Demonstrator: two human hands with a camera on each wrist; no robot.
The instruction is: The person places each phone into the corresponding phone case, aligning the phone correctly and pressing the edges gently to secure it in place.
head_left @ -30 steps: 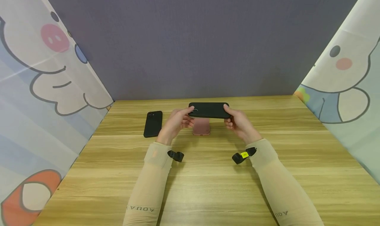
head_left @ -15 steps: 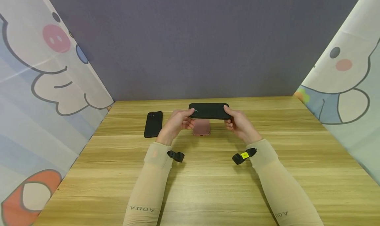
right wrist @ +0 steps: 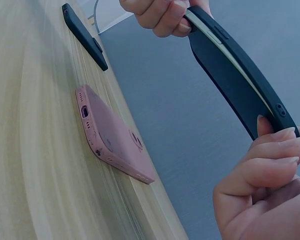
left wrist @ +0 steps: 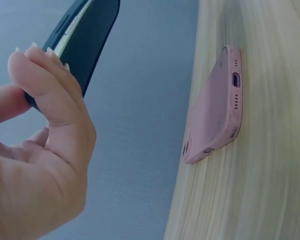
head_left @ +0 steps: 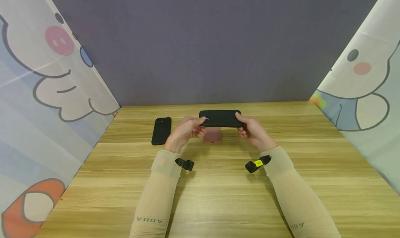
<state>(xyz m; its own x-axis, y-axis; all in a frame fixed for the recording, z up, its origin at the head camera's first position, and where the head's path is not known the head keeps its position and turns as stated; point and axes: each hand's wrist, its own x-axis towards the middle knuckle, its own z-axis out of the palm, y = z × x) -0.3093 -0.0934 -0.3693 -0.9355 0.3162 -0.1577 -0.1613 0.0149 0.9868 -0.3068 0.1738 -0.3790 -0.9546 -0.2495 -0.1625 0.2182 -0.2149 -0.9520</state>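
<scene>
A phone in a black case is held level above the table, its long side running left to right. My left hand pinches the camera end, thumb on the back and fingers below. At the other end, my right hand grips it the same way. Along the long side, a pale strip of the phone's frame shows beside the case edge in the right wrist view. Below and partly behind it lies a phone in a pink case, its port end facing me.
Left of my left hand, another black phone lies back up on the wooden table. A grey panel rises at the table's far edge. Cartoon-printed curtains line both sides.
Both hands have brought the black-cased phone slightly lower and nearer to me, its back tilting a little more into view. The pink and the other black phone have not moved.
</scene>
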